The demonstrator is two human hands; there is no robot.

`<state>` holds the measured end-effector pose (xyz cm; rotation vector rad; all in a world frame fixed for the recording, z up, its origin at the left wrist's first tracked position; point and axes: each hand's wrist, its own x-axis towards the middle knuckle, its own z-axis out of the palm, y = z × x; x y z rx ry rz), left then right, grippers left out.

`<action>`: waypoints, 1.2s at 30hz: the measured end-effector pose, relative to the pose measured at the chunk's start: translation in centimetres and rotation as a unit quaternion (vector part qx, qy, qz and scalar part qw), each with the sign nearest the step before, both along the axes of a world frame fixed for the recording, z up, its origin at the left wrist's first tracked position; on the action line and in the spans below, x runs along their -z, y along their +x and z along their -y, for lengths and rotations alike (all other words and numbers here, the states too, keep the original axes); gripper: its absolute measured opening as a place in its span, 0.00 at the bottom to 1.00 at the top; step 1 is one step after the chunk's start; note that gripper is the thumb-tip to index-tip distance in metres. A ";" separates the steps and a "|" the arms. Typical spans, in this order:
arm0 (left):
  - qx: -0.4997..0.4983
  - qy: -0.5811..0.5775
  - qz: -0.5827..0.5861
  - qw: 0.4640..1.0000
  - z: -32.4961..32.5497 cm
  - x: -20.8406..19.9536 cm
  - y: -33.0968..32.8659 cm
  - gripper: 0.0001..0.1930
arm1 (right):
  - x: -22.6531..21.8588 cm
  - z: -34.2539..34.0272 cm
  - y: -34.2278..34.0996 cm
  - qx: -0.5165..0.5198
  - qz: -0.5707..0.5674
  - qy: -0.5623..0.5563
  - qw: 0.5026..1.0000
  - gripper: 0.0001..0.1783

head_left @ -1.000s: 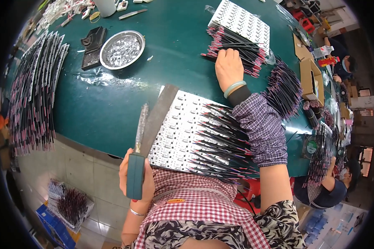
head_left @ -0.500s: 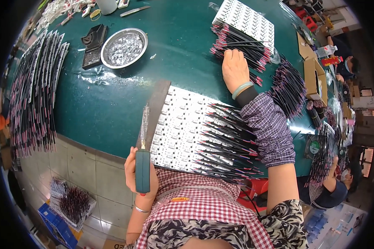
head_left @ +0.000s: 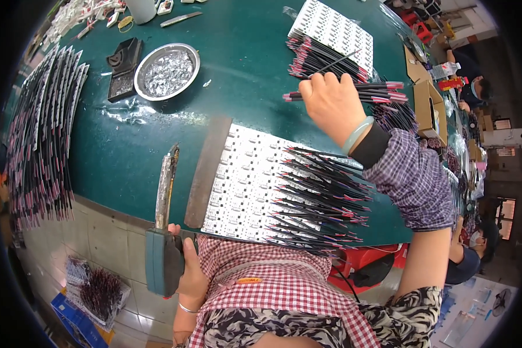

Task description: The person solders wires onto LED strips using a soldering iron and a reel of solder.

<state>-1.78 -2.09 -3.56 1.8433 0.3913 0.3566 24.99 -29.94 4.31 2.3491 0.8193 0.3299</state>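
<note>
My left hand (head_left: 192, 275) is closed round the teal handle of a soldering gun (head_left: 163, 261), whose long, stained metal barrel points up over the table's near edge. Above the middle of the table, my right hand (head_left: 333, 107) grips a bundle of black wires (head_left: 380, 93) with pink and red ends, which stick out on both sides of the fist. In front of me lies a white panel of small circuit boards (head_left: 246, 180). Rows of black wires (head_left: 325, 203) fan out from its right part. A brown strip (head_left: 209, 174) runs along the panel's left edge.
A metal bowl of silvery scraps (head_left: 171, 69) stands beside a black box (head_left: 124, 69). More white panels (head_left: 336, 32) lie far right, near a cardboard box (head_left: 429, 110). Wired panels (head_left: 46, 133) hang over the left edge. Other people sit at the right.
My right hand has lifted a bundle of wires from the pile and come nearer, to the right. My left hand has moved left and down with the soldering gun, away from the panel.
</note>
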 end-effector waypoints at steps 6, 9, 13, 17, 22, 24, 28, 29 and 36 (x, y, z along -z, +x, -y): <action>0.031 -0.238 -0.005 0.971 0.7 -3.8 1.8 0.22 | 4.7 -4.4 -2.3 0.008 0.013 -0.331 0.943 0.09; -0.011 -0.279 -0.007 0.960 0.5 -4.7 2.3 0.23 | 5.0 -4.8 -2.1 0.038 -0.022 -0.232 0.972 0.08; -0.034 -0.387 -0.043 0.920 -1.1 -5.3 3.1 0.27 | 2.6 -3.9 -4.4 0.021 -0.100 0.095 0.990 0.05; 0.022 -0.524 -0.075 0.848 -2.7 -4.8 5.2 0.27 | 3.1 -3.2 -7.2 0.023 -0.151 0.333 0.930 0.11; 0.059 -0.548 -0.078 0.831 -1.5 -4.7 7.3 0.27 | 5.0 -2.7 -7.9 0.000 -0.135 0.469 0.873 0.21; 0.067 -0.524 -0.076 0.845 -1.0 -4.6 7.7 0.26 | 5.1 -2.7 -7.8 -0.001 -0.134 0.478 0.868 0.22; 0.103 -0.408 -0.089 0.903 -0.3 -5.0 7.8 0.23 | 5.3 -2.8 -7.7 -0.019 -0.127 0.456 0.881 0.22; 0.104 -0.351 -0.116 0.923 -0.2 -5.2 7.7 0.22 | 5.3 -2.7 -7.7 -0.019 -0.125 0.455 0.882 0.23; 0.134 -0.170 -0.204 0.955 0.6 -4.2 8.1 0.13 | 5.6 -2.4 -8.1 -0.002 -0.156 0.463 0.873 0.31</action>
